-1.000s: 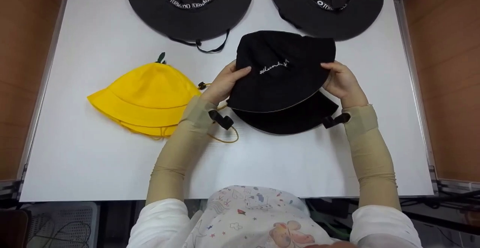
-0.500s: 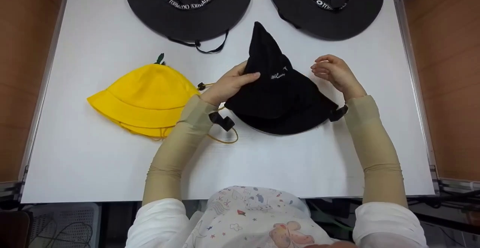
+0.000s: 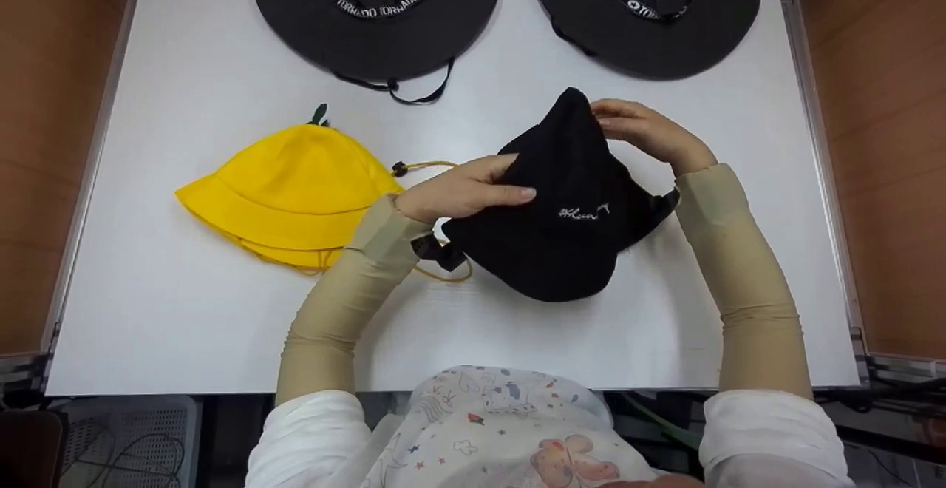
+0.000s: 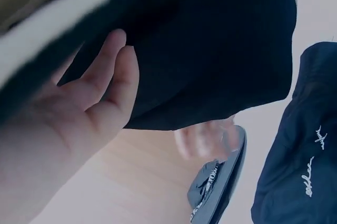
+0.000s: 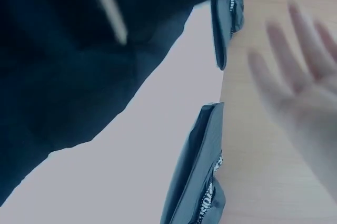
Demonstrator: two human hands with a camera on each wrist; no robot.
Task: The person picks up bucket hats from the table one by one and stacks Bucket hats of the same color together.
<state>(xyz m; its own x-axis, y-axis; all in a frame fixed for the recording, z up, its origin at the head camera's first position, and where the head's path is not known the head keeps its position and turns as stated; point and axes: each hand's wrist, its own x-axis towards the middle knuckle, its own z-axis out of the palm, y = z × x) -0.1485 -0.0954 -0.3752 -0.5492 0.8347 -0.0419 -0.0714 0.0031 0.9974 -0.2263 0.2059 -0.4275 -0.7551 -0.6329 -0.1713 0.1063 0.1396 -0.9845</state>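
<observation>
"So, how are the two hands placed?"

"By the left hand (image 3: pixel 469 188), the black hat (image 3: pixel 562 244) is pinched right of the frame's centre. The thumb is laid across the outside of the cloth; in the left wrist view, bent fingers (image 4: pixel 125 79) are seen against dark fabric."

"And the right hand (image 3: pixel 654 131)?"

"It is held at the hat's upper right edge with its fingers loosely extended, and nothing is seen to be gripped by it. Its fingers are blurred in the right wrist view; whether the cloth is touched cannot be told."

"How is the black hat turned?"

"It is creased and tilted, with a folded peak pointed toward the top of the frame and white script (image 3: pixel 582 213) shown on its front."

"How many of each can be counted?"

"On the worktop (image 3: pixel 222 333), one yellow hat (image 3: pixel 288 170) is seen at centre left, with one green leaf (image 3: pixel 319 114) and one cord toggle (image 3: pixel 400 168). Two wide-brimmed hats are cut off by the top edge: one left of centre (image 3: pixel 384 44), one at upper right (image 3: pixel 658 48). One scripted hat is counted from above, though two dark pieces are shown apart in the left wrist view; whether both belong to it cannot be told."
</observation>
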